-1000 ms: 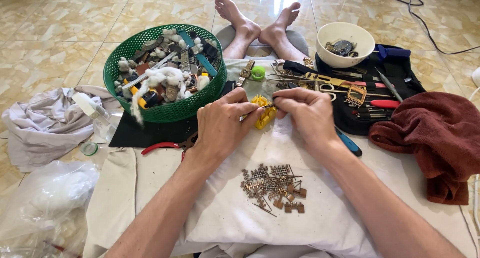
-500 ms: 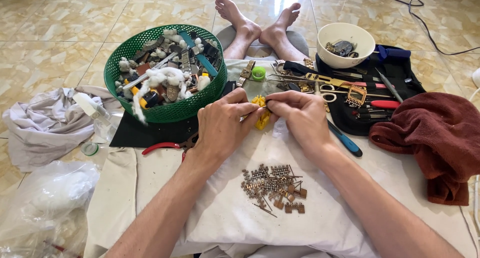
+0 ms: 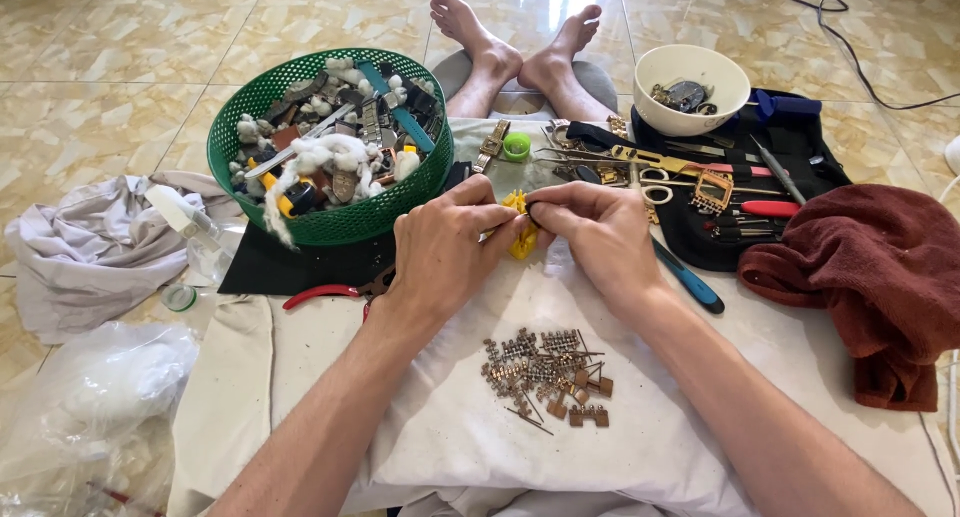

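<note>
Crowding the white cloth's (image 3: 330, 377) far-left corner, a green basket (image 3: 330, 222) nearly touches the left hand (image 3: 445, 252); both hands, right hand (image 3: 600, 239) alongside, pinch a small dark ring (image 3: 535, 215) over a yellow piece (image 3: 522, 235); bare cloth lies around the metal links (image 3: 545, 372), a maroon towel (image 3: 870, 277) overlapping the right edge.

The small dark piece (image 3: 537, 215) pinched between both hands' fingers (image 3: 500, 220) is mostly hidden — too small to identify.

Glossy beige marble-patterned floor tiles (image 3: 130, 87), apparently lit by daylight.
</note>
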